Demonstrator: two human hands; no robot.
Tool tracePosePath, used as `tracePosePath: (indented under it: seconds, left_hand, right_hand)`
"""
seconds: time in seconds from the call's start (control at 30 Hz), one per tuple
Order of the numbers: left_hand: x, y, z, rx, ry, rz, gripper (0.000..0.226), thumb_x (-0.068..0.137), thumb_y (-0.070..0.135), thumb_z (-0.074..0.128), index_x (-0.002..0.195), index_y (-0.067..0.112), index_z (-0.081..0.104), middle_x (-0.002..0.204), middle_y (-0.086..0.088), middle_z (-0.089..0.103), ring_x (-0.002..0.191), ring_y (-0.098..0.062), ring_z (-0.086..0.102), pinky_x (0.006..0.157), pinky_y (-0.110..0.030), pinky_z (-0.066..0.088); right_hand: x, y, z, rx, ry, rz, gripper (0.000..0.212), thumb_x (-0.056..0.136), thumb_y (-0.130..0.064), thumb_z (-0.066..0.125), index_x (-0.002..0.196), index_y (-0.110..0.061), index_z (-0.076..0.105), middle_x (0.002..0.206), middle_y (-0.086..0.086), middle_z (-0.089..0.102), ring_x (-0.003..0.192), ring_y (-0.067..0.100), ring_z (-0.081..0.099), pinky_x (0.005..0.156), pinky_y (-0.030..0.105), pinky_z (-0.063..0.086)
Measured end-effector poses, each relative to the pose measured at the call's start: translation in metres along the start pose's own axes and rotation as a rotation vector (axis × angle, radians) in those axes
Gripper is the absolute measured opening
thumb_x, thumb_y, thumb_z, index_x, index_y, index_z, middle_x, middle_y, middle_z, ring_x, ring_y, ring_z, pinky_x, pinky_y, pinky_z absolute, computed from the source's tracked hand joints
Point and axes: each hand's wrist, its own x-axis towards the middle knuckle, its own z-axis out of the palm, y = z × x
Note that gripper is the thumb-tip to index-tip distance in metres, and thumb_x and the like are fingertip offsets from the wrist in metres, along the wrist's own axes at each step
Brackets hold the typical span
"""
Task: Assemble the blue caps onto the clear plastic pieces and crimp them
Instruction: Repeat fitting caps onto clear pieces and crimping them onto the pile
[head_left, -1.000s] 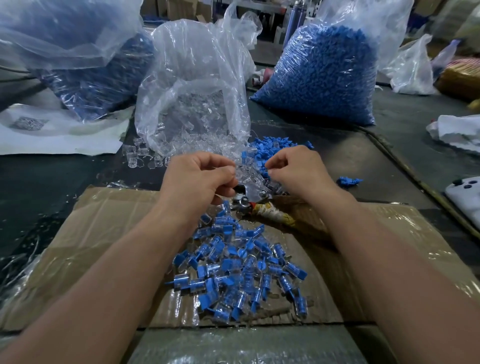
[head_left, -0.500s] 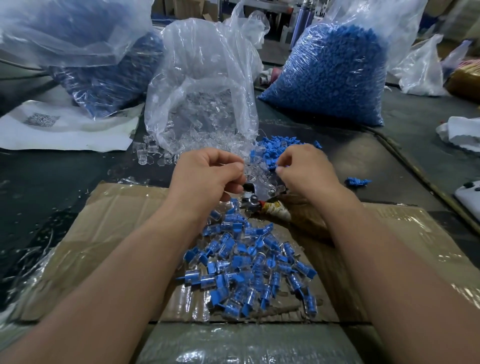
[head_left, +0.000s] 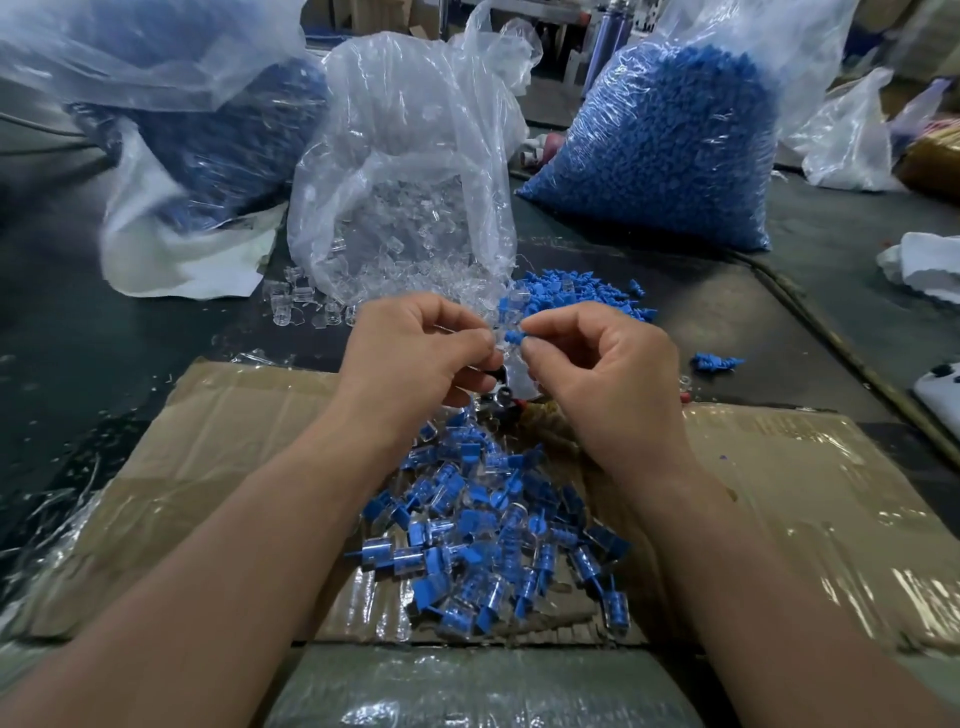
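A blue cap (head_left: 514, 336) is pinched between the thumb and forefinger of the right hand (head_left: 602, 374) and held up against a clear piece (head_left: 497, 347). The clear piece is gripped in the curled fingertips of the left hand (head_left: 415, 358). Whether the cap is already seated in the piece cannot be told. Both hands are raised over the far edge of a sheet of cardboard (head_left: 208, 467), which is covered in glossy tape and laid on a dark table (head_left: 78, 338).

A heap of finished pieces (head_left: 498, 535), clear bodies fitted with blue caps, is spread on the cardboard between the forearms. Just beneath the hands a small tool (head_left: 501, 400) with black and red parts is partly hidden.

Beyond the hands, an opened bag of clear pieces (head_left: 405, 208) is slumped on the table, with loose clear pieces (head_left: 301, 306) spilled at its mouth. Loose blue caps (head_left: 571, 296) are scattered just to the right of it, and a few more blue caps (head_left: 717, 361) lie apart, near the right wrist. A full bag of blue caps (head_left: 665, 145) is stood further back on the right, and a darker bag (head_left: 208, 130) on the left. A white cloth (head_left: 924, 265) is seen at the right edge.
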Motion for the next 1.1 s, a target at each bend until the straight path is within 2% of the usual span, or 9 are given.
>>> tracePosePath:
  seconds: [0.17,0.33,0.53,0.73,0.87,1.0,1.1]
  left_hand:
    - [-0.001,0.0,0.002,0.058,-0.013,0.05,0.01,0.08,0.004,0.067,0.073,0.01,0.064,0.067,-0.007,0.07,0.055,-0.012,0.066,0.049,-0.016,0.051]
    - [-0.003,0.0,0.003,0.088,-0.024,0.094,0.015,0.079,0.002,0.067,0.069,0.013,0.064,0.061,-0.003,0.069,0.054,-0.012,0.066,0.05,-0.018,0.052]
    - [-0.003,0.004,-0.001,-0.058,-0.096,0.029,0.015,0.081,-0.001,0.062,0.07,0.01,0.063,0.058,-0.003,0.068,0.051,-0.012,0.064,0.046,-0.017,0.049]
    - [-0.003,0.005,-0.004,-0.098,-0.17,-0.013,0.015,0.082,0.0,0.06,0.072,0.01,0.063,0.059,-0.003,0.068,0.053,-0.014,0.065,0.046,-0.017,0.049]
    - [-0.004,0.006,-0.003,-0.107,-0.171,0.003,0.01,0.077,0.001,0.066,0.078,0.01,0.062,0.059,-0.004,0.068,0.053,-0.015,0.065,0.046,-0.017,0.05]
    - [-0.003,0.005,-0.004,-0.072,-0.147,0.042,0.014,0.075,-0.003,0.064,0.07,0.009,0.062,0.054,-0.002,0.065,0.049,-0.012,0.063,0.045,-0.017,0.049]
    - [-0.002,0.006,-0.004,-0.114,-0.165,0.007,0.015,0.075,-0.006,0.063,0.068,0.007,0.061,0.054,-0.005,0.065,0.047,-0.013,0.062,0.043,-0.017,0.048]
  right_hand:
    - [0.001,0.003,0.001,-0.133,-0.004,-0.052,0.009,0.079,-0.009,0.067,0.086,-0.014,0.072,0.068,-0.023,0.057,0.069,-0.005,0.059,0.064,0.008,0.047]
    - [-0.002,0.002,0.0,-0.079,-0.061,-0.105,0.009,0.08,-0.012,0.069,0.089,-0.012,0.071,0.071,-0.023,0.057,0.077,0.0,0.061,0.067,0.011,0.049]
    - [0.001,0.003,-0.004,0.038,-0.078,-0.104,0.027,0.076,-0.025,0.071,0.102,-0.02,0.066,0.085,-0.021,0.06,0.082,-0.004,0.061,0.073,0.011,0.049]
    - [0.001,0.003,-0.003,0.164,-0.094,-0.117,0.027,0.071,-0.028,0.069,0.097,-0.023,0.065,0.082,-0.02,0.064,0.08,-0.002,0.064,0.074,0.013,0.05]
    - [0.001,0.004,-0.004,0.172,-0.102,-0.166,0.024,0.074,-0.021,0.071,0.097,-0.022,0.065,0.084,-0.019,0.064,0.082,-0.002,0.064,0.074,0.013,0.05]
    - [0.001,0.005,-0.006,0.202,-0.173,-0.157,0.026,0.073,-0.012,0.073,0.095,-0.022,0.065,0.085,-0.015,0.066,0.08,0.001,0.065,0.074,0.016,0.052]
    - [0.003,0.005,-0.01,0.233,-0.235,-0.143,0.03,0.071,-0.008,0.073,0.095,-0.025,0.065,0.087,-0.012,0.067,0.082,0.003,0.066,0.076,0.018,0.052]
